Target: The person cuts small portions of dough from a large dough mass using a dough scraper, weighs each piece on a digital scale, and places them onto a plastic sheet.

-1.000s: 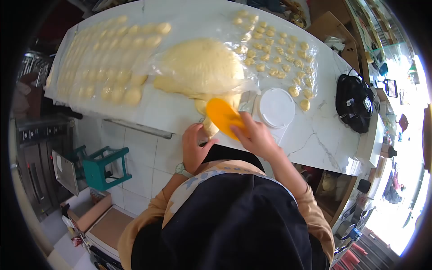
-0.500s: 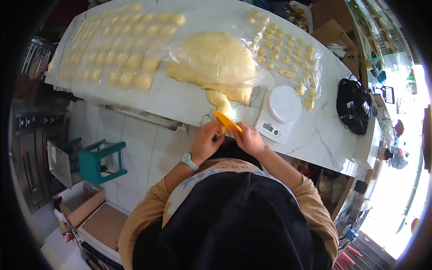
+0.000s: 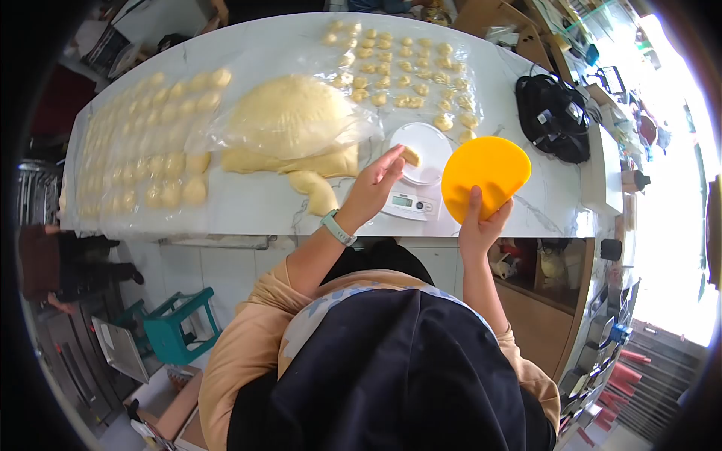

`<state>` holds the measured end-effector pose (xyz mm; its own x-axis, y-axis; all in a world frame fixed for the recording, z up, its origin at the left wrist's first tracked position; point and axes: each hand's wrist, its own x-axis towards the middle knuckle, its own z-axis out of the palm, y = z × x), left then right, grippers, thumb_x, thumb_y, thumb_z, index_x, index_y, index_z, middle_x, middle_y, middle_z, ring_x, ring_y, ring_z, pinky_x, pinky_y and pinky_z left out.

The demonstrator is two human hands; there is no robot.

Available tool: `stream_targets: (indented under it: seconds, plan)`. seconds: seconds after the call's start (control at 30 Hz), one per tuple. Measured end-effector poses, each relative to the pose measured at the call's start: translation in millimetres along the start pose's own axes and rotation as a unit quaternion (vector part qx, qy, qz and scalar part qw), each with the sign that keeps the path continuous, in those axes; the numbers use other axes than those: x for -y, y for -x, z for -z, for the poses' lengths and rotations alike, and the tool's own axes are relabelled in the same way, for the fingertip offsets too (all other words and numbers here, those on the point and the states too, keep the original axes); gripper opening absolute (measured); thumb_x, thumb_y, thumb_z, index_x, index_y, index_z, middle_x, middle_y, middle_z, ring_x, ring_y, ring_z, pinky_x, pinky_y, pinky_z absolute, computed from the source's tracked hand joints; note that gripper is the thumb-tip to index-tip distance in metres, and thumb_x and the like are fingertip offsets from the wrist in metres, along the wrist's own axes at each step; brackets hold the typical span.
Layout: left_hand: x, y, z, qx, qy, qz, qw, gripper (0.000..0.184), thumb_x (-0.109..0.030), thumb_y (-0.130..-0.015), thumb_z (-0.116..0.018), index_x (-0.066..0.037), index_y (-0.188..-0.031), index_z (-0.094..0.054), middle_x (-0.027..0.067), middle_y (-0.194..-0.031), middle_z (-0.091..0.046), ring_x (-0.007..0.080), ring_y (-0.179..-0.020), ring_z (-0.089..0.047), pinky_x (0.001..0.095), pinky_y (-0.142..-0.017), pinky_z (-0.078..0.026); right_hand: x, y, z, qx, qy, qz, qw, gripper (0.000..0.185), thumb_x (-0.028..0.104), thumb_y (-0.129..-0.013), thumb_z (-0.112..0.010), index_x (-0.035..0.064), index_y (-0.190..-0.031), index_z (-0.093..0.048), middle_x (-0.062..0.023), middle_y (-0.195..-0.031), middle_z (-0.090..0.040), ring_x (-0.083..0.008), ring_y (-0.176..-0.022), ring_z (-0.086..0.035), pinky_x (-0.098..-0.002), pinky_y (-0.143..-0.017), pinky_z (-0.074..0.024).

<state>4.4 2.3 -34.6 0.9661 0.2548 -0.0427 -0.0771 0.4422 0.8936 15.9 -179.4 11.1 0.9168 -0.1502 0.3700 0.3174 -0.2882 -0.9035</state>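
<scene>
My left hand, wearing a watch, reaches over the white kitchen scale. Its thumb and fingertips hold a small piece of dough at the left side of the scale's round plate. In my right hand is a yellow dough scraper, raised flat side up, right of the scale, thumb on its face. A strip of dough lies left of my left hand. It extends from a large mound of dough, partly under clear plastic.
Rows of dough balls lie under plastic at the left. Smaller dough pieces sit on plastic behind the scale. A black bag rests at the right of the marble table. A green stool and another person are at the lower left.
My left hand has moved forward and right to the scale with a dough piece. My right hand has swung right with the scraper, now turned broad side up. The view has shifted.
</scene>
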Motion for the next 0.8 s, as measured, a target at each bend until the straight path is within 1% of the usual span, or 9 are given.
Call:
stream_targets:
  seconds: [0.1,0.13,0.23,0.33,0.43,0.53,0.63,0.77,0.8]
  plan:
    - [-9,21,11,-0.018,-0.241,-0.084,0.967,0.024,-0.015,-0.091,-0.058,0.001,-0.108,-0.061,0.0154,-0.106,-0.061,0.0228,-0.094,-0.061,0.0328,-0.080,-0.048,-5,-1,16,-0.012,-0.008,-0.012,1.000,0.035,0.020,-0.090,-0.062,0.0005,-0.114,-0.044,-0.0105,-0.108,-0.054,-0.0160,-0.099,-0.054,-0.0283,-0.084,-0.0457]
    - [-18,33,15,-0.037,-0.357,-0.102,0.928,0.020,-0.012,-0.087,-0.061,0.001,-0.102,-0.063,0.0159,-0.100,-0.060,0.0271,-0.091,-0.060,0.0339,-0.078,-0.048,-7,-1,18,-0.012,-0.016,-0.018,1.000,0.035,0.020,-0.090,-0.062,0.0006,-0.114,-0.044,-0.0105,-0.109,-0.054,-0.0159,-0.099,-0.054,-0.0283,-0.083,-0.0458]
    - [-2,62,42,-0.030,-0.561,-0.167,0.810,0.015,-0.007,-0.082,-0.062,-0.001,-0.096,-0.064,0.0143,-0.090,-0.059,0.0301,-0.083,-0.059,0.0360,-0.073,-0.049,-14,3,23,-0.011,0.026,-0.034,0.999,0.035,0.019,-0.091,-0.061,0.0004,-0.114,-0.044,-0.0100,-0.108,-0.054,-0.0157,-0.099,-0.054,-0.0281,-0.083,-0.0458]
    - [5,69,54,-0.020,-0.585,-0.186,0.790,0.012,-0.008,-0.080,-0.065,-0.001,-0.089,-0.064,0.0118,-0.083,-0.058,0.0300,-0.080,-0.058,0.0376,-0.070,-0.048,-13,5,14,-0.008,-0.013,-0.040,0.999,0.034,0.018,-0.091,-0.061,0.0003,-0.114,-0.044,-0.0099,-0.107,-0.055,-0.0160,-0.098,-0.055,-0.0276,-0.083,-0.0456]
    - [-2,70,61,0.004,-0.574,-0.151,0.805,0.011,-0.010,-0.078,-0.068,-0.001,-0.081,-0.061,0.0110,-0.082,-0.058,0.0297,-0.079,-0.058,0.0379,-0.069,-0.048,-8,5,7,0.001,-0.033,-0.041,0.999,0.035,0.018,-0.090,-0.062,0.0000,-0.114,-0.044,-0.0101,-0.105,-0.055,-0.0161,-0.096,-0.055,-0.0276,-0.082,-0.0457]
    - [-23,87,58,-0.047,-0.552,-0.214,0.804,0.018,-0.013,-0.075,-0.072,-0.002,-0.076,-0.059,0.0110,-0.077,-0.057,0.0297,-0.072,-0.057,0.0382,-0.064,-0.047,-9,3,5,-0.008,-0.019,-0.009,1.000,0.036,0.017,-0.090,-0.062,0.0000,-0.115,-0.044,-0.0102,-0.104,-0.056,-0.0159,-0.095,-0.056,-0.0277,-0.081,-0.0460]
    - [-27,105,83,-0.100,-0.575,-0.022,0.811,0.020,-0.014,-0.074,-0.074,-0.002,-0.075,-0.058,0.0107,-0.072,-0.057,0.0290,-0.066,-0.057,0.0372,-0.059,-0.046,-13,1,8,-0.022,0.034,-0.002,0.999,0.036,0.017,-0.090,-0.062,0.0005,-0.115,-0.044,-0.0099,-0.103,-0.057,-0.0155,-0.094,-0.056,-0.0278,-0.080,-0.0467]
    - [-35,96,83,-0.153,-0.522,0.016,0.839,0.021,-0.015,-0.075,-0.074,-0.001,-0.076,-0.059,0.0116,-0.075,-0.061,0.0268,-0.066,-0.059,0.0357,-0.060,-0.047,-10,0,4,-0.036,-0.015,-0.010,0.999,0.036,0.018,-0.089,-0.063,0.0011,-0.115,-0.045,-0.0100,-0.103,-0.058,-0.0155,-0.094,-0.057,-0.0278,-0.080,-0.0473]
    - [-32,95,84,-0.150,-0.507,-0.027,0.849,0.021,-0.016,-0.075,-0.075,0.000,-0.077,-0.060,0.0122,-0.076,-0.061,0.0271,-0.067,-0.059,0.0355,-0.062,-0.047,-9,-1,2,-0.040,-0.020,-0.001,0.999,0.036,0.018,-0.089,-0.063,0.0012,-0.115,-0.045,-0.0101,-0.104,-0.058,-0.0156,-0.094,-0.058,-0.0278,-0.080,-0.0476]
